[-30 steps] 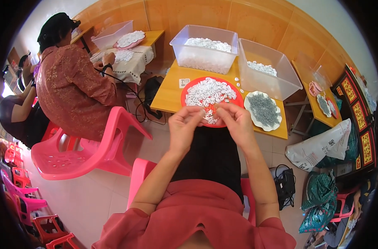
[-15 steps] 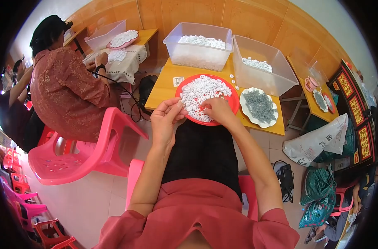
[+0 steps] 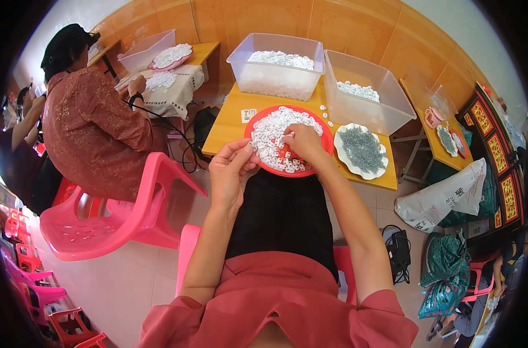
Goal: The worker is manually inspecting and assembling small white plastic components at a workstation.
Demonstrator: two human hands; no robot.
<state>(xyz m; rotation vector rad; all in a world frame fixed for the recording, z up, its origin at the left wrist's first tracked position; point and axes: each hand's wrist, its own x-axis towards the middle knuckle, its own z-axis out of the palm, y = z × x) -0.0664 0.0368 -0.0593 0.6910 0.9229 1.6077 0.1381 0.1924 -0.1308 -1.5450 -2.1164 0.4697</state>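
Observation:
Small white plastic pieces (image 3: 278, 123) with holes fill much of a round red plate (image 3: 329, 145) at the table's near edge. Just off the plate's left rim, my left hand (image 3: 232, 165) is closed, thumb and forefinger pinching one small white plastic piece. Over the middle of the plate, my right hand (image 3: 306, 142) has its fingertips pressed together among the pieces; whatever they hold is too small to make out. To the right, a scalloped white plate (image 3: 340, 163) bears a heap of tiny grey parts (image 3: 362, 149).
Two clear plastic bins (image 3: 275, 81) (image 3: 368, 110) with white pieces stand at the back of the yellow table (image 3: 229, 124). A co-worker (image 3: 93, 127) sits at the left, behind a pink chair (image 3: 96, 232). A white sack (image 3: 444, 197) and green bags (image 3: 447, 278) lie at the right.
My right hand has moved up and away from me over the plate, uncovering pieces and red plate near the front rim. My left hand has barely moved.

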